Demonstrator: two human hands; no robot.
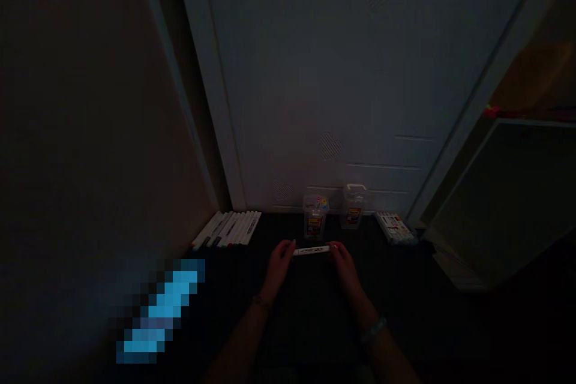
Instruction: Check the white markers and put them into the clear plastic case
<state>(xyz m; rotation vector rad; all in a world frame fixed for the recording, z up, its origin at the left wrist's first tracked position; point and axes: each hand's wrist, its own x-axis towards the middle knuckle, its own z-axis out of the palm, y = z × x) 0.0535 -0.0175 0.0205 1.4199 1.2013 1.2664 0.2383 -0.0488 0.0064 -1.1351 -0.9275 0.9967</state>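
In a dim room, a person holds a white marker (311, 250) level above a dark table (315, 318), the left hand (282, 253) pinching one end and the right hand (341, 257) gripping the other. From where I stand, the marker is just in front of a clear tub (315, 227) with bright-coloured ends showing at its top. A second clear box (353, 214), with a handle, stands behind and to the right. More white markers (231, 228) lie side by side at the left, while a pack (396, 228) sits at the far right.

The likeliest mishap is a dropped marker: both ends rest in fingertips alone, and one loosened pinch could let it tip. A forward nudge of the knuckles might knock the nearby tub and tip it over. The poor light could cause a misread label; the marker's dark lettering is too small to make out here.
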